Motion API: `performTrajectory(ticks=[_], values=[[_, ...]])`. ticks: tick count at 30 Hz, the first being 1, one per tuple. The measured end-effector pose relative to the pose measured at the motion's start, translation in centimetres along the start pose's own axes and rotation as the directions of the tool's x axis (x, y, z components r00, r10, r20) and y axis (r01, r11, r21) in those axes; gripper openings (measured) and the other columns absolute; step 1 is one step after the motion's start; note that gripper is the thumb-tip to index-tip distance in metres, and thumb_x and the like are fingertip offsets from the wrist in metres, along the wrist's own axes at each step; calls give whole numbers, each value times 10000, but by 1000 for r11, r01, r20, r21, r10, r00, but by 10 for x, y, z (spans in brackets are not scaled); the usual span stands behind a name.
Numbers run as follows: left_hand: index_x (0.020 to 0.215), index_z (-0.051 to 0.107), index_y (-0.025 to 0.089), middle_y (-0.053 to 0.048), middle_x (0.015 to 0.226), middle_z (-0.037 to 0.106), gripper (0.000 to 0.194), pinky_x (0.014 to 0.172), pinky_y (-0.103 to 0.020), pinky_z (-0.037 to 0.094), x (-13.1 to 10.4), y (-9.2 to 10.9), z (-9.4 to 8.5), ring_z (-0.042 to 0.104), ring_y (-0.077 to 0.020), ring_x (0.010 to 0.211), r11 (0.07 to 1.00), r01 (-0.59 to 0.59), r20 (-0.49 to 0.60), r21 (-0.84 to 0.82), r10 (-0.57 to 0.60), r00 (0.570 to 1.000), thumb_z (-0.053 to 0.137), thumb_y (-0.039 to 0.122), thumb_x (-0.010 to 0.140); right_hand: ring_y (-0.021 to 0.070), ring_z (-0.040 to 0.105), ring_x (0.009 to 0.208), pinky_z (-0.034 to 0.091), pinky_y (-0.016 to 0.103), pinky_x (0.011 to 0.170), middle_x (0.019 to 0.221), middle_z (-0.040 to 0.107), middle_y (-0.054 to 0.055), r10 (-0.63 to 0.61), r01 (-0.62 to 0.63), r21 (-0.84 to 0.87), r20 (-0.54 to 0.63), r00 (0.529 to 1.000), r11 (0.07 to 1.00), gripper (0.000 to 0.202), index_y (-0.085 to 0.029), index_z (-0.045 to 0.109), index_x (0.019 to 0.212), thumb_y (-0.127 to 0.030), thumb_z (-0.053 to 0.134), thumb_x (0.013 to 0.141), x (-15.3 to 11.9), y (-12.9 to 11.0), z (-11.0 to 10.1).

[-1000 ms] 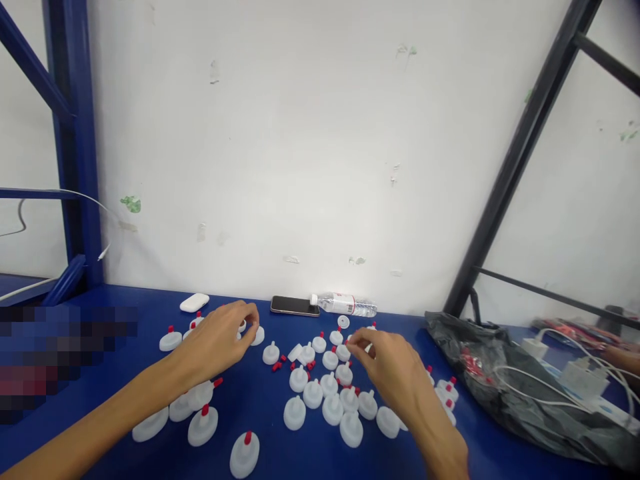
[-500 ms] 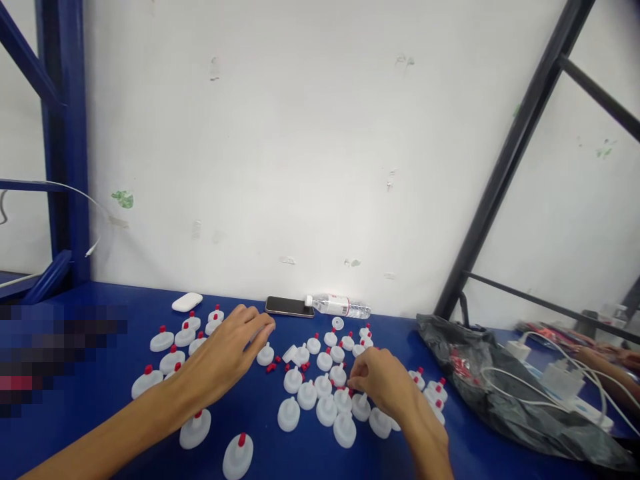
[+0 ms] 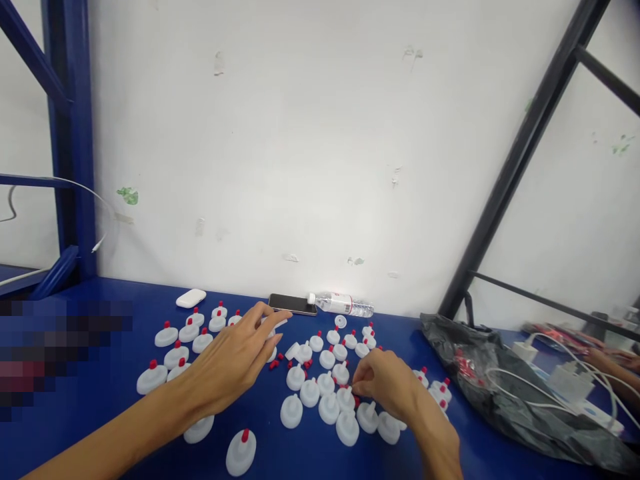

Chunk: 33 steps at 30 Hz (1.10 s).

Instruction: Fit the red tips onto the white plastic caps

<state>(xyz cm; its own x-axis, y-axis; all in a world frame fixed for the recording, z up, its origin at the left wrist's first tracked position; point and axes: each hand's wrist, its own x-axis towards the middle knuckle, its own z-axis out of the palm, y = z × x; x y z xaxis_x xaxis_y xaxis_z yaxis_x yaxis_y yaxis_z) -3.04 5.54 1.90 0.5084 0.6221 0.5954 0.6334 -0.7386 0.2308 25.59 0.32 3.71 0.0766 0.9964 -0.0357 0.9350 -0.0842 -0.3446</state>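
Left hand (image 3: 235, 363) spread, right hand (image 3: 387, 387) pinching caps (image 3: 345, 399)

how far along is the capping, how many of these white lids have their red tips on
Roughly half looks done. The capped lids at the left, and a few more at the right, carry red tips. In hand: the right hand pinches at the bare lids in the middle, and the left hand reaches over a lid near the loose red tips. Left: about a dozen bare lids.
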Motion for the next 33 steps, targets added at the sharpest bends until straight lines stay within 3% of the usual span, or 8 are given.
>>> performTrajectory(ticks=[7,13,18,22,27,30,33], values=[[1369,492,261,-79,1195,578,348,691,-297,538,-2,2,1,634,-148,765,997,-71,11,-7,71,997,312,305,1075,196,753,702,484,240,610,736,802,1,-45,38,94,79,996,995,198,-244,816,721,-72,731,673,1,5,0],[1366,483,268,-77,1205,564,346,742,-330,548,-1,2,0,644,-178,849,997,-79,46,13,78,996,308,298,1069,203,755,708,506,236,611,738,805,3,-86,65,157,130,988,985,135,-247,821,735,-149,730,715,-2,10,0],[1378,476,267,-82,1201,564,354,819,-368,561,-3,2,0,644,-201,924,997,-81,68,13,80,994,306,287,1068,204,757,682,501,227,593,692,796,10,-85,55,181,166,982,982,192,-234,809,690,-79,698,667,0,13,6],[1388,474,268,-81,1201,582,349,781,-352,577,-2,2,1,653,-204,921,994,-104,63,31,102,993,358,274,1059,199,731,664,463,240,580,671,777,6,-94,72,185,112,989,980,182,-220,764,628,-58,687,661,-2,11,3],[1443,451,234,-95,1166,667,422,785,-340,589,-3,0,7,647,-235,1005,967,-239,-61,89,245,968,511,288,1028,159,698,748,483,239,681,763,752,-14,-188,194,275,-47,981,942,171,-218,705,780,-138,576,857,-7,-6,-10],[1395,507,202,-94,1153,707,361,819,-354,590,-3,-1,7,650,-228,1002,935,-333,-132,118,347,928,504,258,1038,149,710,785,508,229,723,826,766,-31,-296,320,411,-123,947,853,85,-241,695,922,-256,612,935,-12,-25,-13],[1302,571,185,-78,1135,727,274,798,-359,595,-3,2,4,659,-223,967,911,-391,-158,130,408,899,504,239,1042,137,702,733,490,219,675,780,768,-59,-373,410,514,-179,910,754,77,-268,689,1000,-301,684,931,-19,-42,-12]])
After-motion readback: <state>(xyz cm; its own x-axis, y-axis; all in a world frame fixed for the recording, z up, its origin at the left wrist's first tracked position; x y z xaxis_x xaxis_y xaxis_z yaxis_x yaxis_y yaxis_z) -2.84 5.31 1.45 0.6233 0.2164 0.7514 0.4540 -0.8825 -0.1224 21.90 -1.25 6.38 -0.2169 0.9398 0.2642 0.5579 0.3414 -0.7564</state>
